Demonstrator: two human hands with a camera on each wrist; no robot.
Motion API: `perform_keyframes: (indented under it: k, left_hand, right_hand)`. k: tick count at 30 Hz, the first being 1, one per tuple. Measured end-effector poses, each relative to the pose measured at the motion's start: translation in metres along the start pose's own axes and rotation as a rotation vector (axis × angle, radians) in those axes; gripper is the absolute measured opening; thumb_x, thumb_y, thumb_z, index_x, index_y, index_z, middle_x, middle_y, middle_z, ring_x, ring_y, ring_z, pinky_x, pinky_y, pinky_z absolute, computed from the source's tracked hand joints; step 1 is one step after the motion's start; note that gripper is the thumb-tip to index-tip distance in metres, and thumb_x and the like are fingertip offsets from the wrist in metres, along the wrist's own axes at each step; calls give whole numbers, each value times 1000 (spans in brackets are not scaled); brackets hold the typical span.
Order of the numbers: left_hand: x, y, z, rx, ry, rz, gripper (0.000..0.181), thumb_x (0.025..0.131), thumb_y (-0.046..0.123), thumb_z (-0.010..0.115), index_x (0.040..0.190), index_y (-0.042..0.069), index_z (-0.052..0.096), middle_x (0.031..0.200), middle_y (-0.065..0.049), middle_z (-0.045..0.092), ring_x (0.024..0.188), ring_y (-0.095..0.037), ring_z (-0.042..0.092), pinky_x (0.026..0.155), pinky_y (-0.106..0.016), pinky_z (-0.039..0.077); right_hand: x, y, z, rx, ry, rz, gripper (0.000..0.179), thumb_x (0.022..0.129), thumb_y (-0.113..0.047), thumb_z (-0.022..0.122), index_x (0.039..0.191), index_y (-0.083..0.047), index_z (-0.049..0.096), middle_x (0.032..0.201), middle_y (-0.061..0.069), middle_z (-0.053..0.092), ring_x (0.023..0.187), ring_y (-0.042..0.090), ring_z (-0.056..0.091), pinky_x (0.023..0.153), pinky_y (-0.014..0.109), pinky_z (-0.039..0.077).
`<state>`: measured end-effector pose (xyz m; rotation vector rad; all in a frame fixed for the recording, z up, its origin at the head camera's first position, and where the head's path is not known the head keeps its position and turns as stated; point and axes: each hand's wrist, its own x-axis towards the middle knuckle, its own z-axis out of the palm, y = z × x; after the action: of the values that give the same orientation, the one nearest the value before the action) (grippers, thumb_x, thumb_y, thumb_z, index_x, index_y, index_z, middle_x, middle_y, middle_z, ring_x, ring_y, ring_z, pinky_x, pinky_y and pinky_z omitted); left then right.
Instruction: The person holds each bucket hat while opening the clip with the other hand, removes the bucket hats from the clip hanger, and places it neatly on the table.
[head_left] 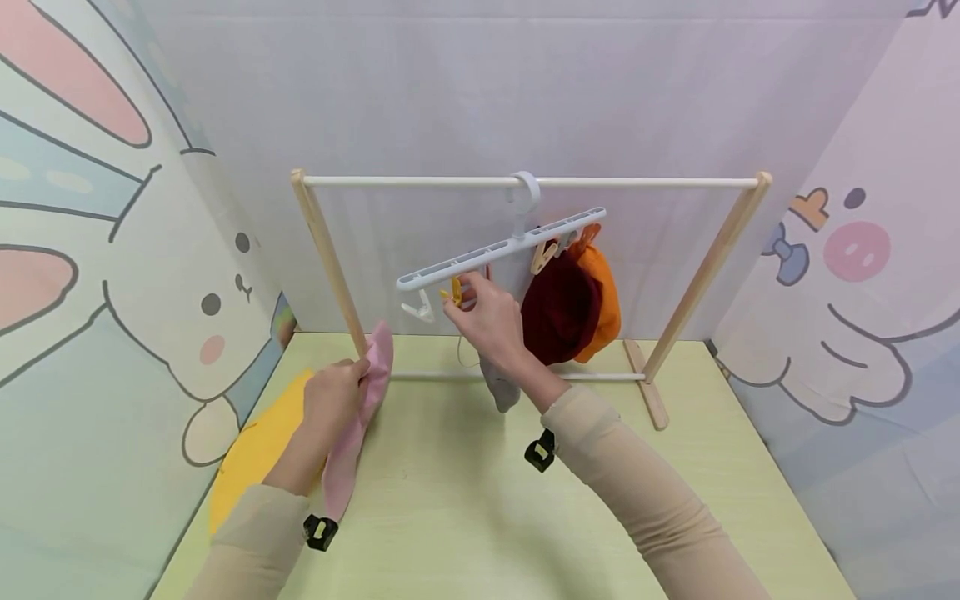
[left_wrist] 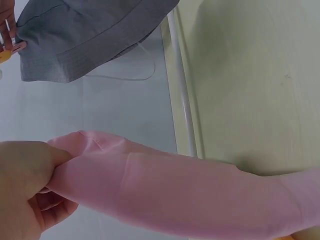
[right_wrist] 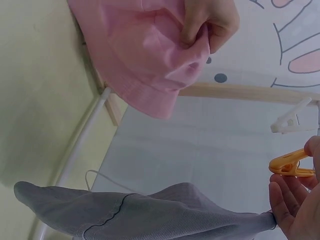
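My left hand [head_left: 335,396] grips a pink bucket hat [right_wrist: 145,55] by its edge, left of the rack's left post. With thumb and fingers my right hand [head_left: 489,321] pinches a yellow clothespin [right_wrist: 290,164] under the left part of a pale blue hanger [head_left: 517,243]. Left of that pin a white clothespin [head_left: 420,308] dangles from the hanger's end. A grey bucket hat [left_wrist: 90,37] hangs just beside my right hand, partly hidden behind it in the head view. Farther right hang a dark red hat [head_left: 555,304] and an orange hat [head_left: 603,287].
The hanger hooks over the white top bar [head_left: 420,181] of a wooden-sided rack, tilted lower at its left. A beige clothespin [head_left: 543,257] hangs near the dark red hat. On the table [head_left: 450,500] a yellow item [head_left: 258,442] lies at the left, partly behind my left arm.
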<state>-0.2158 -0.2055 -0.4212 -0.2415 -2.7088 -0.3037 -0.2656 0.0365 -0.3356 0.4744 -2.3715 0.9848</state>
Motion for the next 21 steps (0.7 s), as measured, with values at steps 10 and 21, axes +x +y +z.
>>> perform_keyframes:
  k: [10, 21]
  left_hand:
    - [0, 24, 13, -10, -38, -2, 13, 80, 11, 68, 93, 12, 71, 74, -10, 67, 56, -30, 59, 42, -35, 41]
    - [-5, 41, 28, -37, -92, -50, 20, 80, 10, 69, 100, 13, 71, 79, -10, 69, 62, -29, 62, 51, -37, 48]
  right_hand:
    - [0, 0, -1, -1, 1, 4, 23, 81, -29, 64, 99, -15, 62, 82, -2, 70, 64, 4, 63, 55, 24, 48]
    - [0, 0, 1, -3, -6, 10, 24, 81, -30, 64, 100, -16, 62, 82, -3, 69, 64, 3, 62, 57, 25, 48]
